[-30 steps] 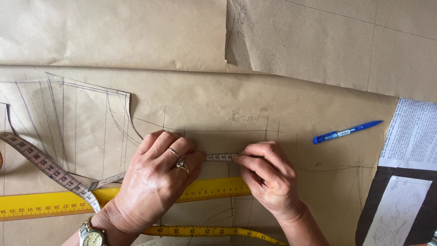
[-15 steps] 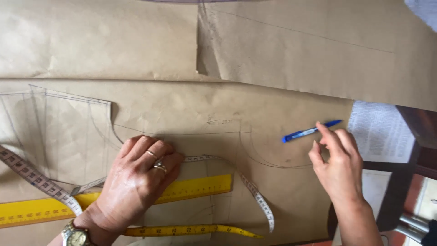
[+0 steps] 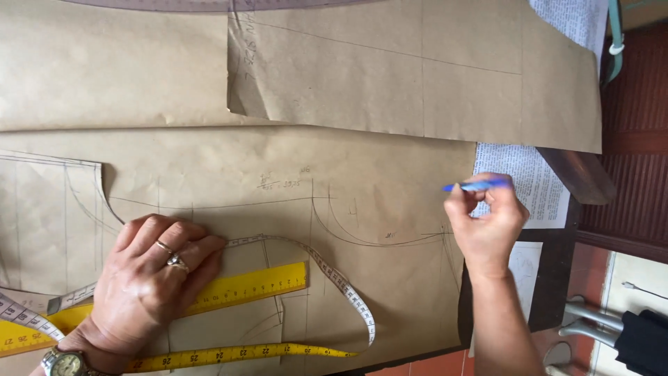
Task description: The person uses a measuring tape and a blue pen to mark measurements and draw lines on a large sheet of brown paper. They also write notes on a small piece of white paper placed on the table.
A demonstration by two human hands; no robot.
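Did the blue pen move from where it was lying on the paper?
Yes. The right hand picked the pen up off the brown paper; it was lying flat there before. The left hand stays on the yellow ruler.

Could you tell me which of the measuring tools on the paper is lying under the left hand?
The yellow ruler: flat and rigid, it runs under the left hand. The grey tape curls loosely beside it, and the yellow tape lies nearer the edge.
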